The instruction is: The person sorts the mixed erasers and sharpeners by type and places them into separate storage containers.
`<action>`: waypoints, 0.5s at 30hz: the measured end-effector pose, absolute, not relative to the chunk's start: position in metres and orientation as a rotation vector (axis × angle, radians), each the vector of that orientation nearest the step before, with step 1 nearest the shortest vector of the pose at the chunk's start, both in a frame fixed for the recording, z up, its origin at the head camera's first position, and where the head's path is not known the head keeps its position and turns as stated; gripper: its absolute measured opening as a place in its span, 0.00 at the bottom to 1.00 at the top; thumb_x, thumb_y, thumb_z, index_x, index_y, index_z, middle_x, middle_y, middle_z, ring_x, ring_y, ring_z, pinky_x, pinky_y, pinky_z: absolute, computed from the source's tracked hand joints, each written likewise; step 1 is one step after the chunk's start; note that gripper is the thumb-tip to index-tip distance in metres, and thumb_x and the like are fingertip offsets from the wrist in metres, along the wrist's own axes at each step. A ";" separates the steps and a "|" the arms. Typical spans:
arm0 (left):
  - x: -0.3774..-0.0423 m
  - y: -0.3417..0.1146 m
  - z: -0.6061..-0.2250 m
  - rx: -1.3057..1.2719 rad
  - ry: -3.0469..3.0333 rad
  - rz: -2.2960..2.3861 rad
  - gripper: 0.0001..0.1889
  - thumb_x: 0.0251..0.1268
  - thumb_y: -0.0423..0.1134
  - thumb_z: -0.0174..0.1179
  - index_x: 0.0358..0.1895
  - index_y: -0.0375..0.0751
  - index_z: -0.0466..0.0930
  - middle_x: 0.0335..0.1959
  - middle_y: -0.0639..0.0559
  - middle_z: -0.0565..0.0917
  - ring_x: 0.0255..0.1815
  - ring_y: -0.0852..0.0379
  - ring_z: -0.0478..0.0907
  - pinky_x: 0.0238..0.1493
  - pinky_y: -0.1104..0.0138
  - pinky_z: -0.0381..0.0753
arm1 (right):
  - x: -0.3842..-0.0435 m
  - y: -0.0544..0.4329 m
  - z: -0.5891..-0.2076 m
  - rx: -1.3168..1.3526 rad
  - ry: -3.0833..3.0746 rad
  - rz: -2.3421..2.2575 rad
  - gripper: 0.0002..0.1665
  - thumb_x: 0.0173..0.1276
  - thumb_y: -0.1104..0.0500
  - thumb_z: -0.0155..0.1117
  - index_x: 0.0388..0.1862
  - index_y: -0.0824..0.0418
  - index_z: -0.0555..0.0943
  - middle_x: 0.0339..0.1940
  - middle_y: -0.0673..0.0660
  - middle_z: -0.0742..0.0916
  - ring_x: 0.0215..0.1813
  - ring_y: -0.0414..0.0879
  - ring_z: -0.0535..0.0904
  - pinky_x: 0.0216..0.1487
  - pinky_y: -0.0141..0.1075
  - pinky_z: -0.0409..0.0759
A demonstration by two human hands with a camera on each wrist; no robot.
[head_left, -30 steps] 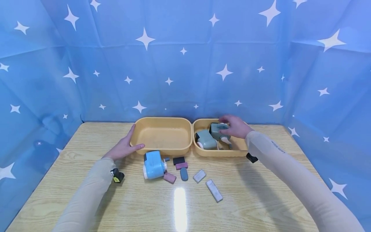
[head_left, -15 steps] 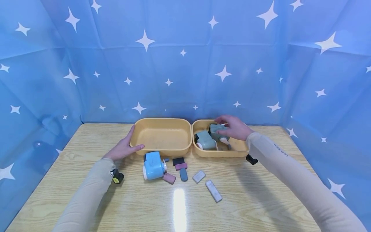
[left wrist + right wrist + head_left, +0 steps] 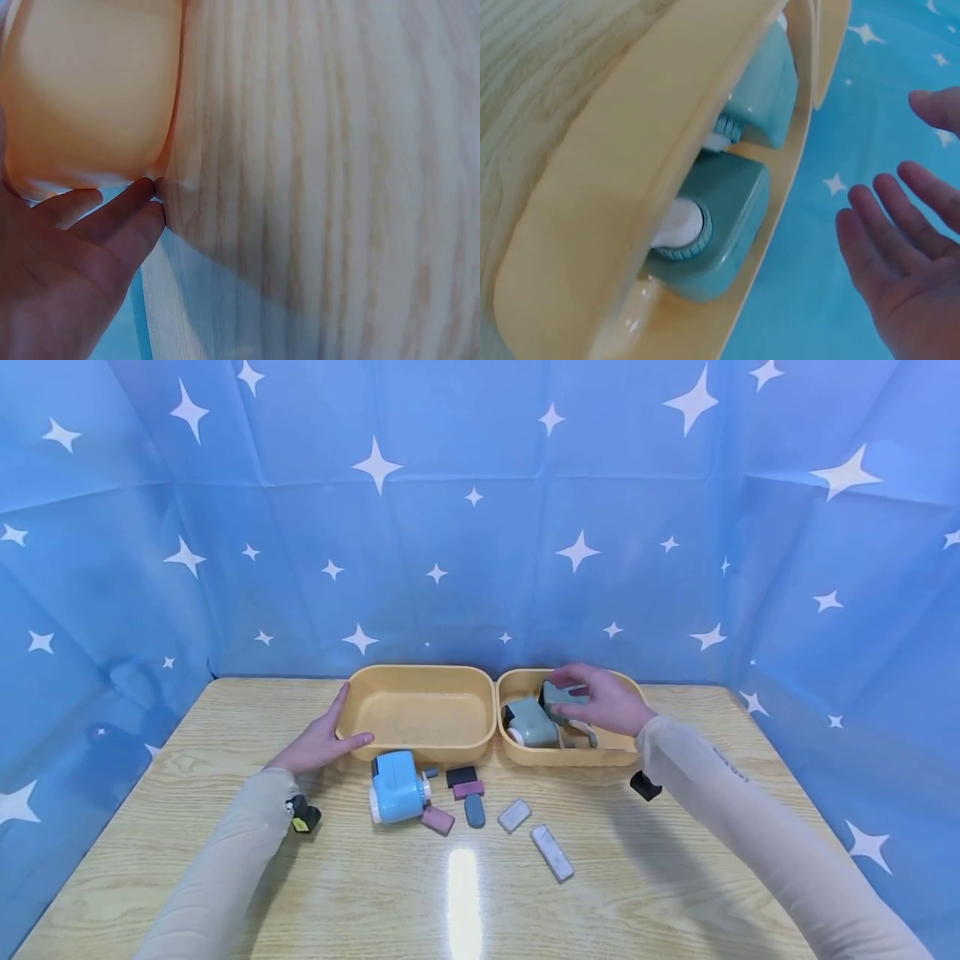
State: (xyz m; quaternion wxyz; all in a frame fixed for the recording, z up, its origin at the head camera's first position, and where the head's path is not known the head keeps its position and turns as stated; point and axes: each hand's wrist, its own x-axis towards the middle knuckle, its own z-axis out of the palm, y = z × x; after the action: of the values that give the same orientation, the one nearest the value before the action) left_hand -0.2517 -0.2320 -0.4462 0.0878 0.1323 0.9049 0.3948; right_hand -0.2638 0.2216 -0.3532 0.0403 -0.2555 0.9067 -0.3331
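A yellow-orange bin (image 3: 420,749) stands at the back left, and my left hand (image 3: 321,742) rests on its end, fingers extended along the outer wall. Beside it a second bin (image 3: 617,757) holds two grey-green pencil sharpeners with white cranks. One sharpener (image 3: 534,727) lies at the left; the other sharpener (image 3: 724,199) lies close to its right. My right hand (image 3: 609,702) hovers over the right-hand one. In the right wrist view its thumb and fingers are spread, with nothing between them.
In front of the left bin lies a bright blue sharpener (image 3: 397,789). Around it are small blocks like erasers: a black block (image 3: 461,777), a purple block (image 3: 468,789), a blue oval (image 3: 475,812), a pink block (image 3: 438,820) and two whitish blocks (image 3: 552,853). A starred blue curtain (image 3: 480,527) hangs behind.
My right hand has shifted slightly left over the right-hand sharpener, and its wrist has turned. The left hand stays on the bin's end.
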 end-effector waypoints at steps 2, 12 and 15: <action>-0.252 -0.232 -0.446 0.393 2.697 1.175 0.57 0.64 0.57 0.61 0.77 0.40 0.25 0.75 0.28 0.42 0.71 0.28 0.51 0.67 0.42 0.53 | -0.262 0.220 -0.354 -0.794 2.770 -1.037 0.29 0.63 0.59 0.70 0.61 0.68 0.74 0.58 0.65 0.80 0.57 0.59 0.77 0.58 0.49 0.74; -0.252 -0.232 -0.445 0.397 2.697 1.176 0.56 0.64 0.57 0.61 0.77 0.41 0.25 0.75 0.29 0.41 0.71 0.28 0.50 0.68 0.42 0.53 | -0.253 0.210 -0.363 -0.854 2.674 -1.156 0.26 0.62 0.62 0.71 0.58 0.65 0.76 0.56 0.62 0.81 0.58 0.61 0.76 0.57 0.53 0.74; -0.251 -0.232 -0.445 0.398 2.697 1.171 0.56 0.64 0.57 0.61 0.77 0.40 0.25 0.75 0.29 0.41 0.71 0.28 0.50 0.67 0.42 0.53 | -0.250 0.207 -0.367 -0.875 2.654 -1.172 0.27 0.62 0.62 0.70 0.59 0.68 0.75 0.57 0.64 0.80 0.57 0.61 0.77 0.57 0.54 0.74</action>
State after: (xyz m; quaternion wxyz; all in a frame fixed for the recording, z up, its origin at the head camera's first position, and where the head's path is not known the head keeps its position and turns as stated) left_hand -0.2509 -0.2315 -0.4445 0.0870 0.1337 0.9055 0.3932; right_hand -0.2499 0.2069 -0.3666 0.0554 -0.2884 0.8744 -0.3863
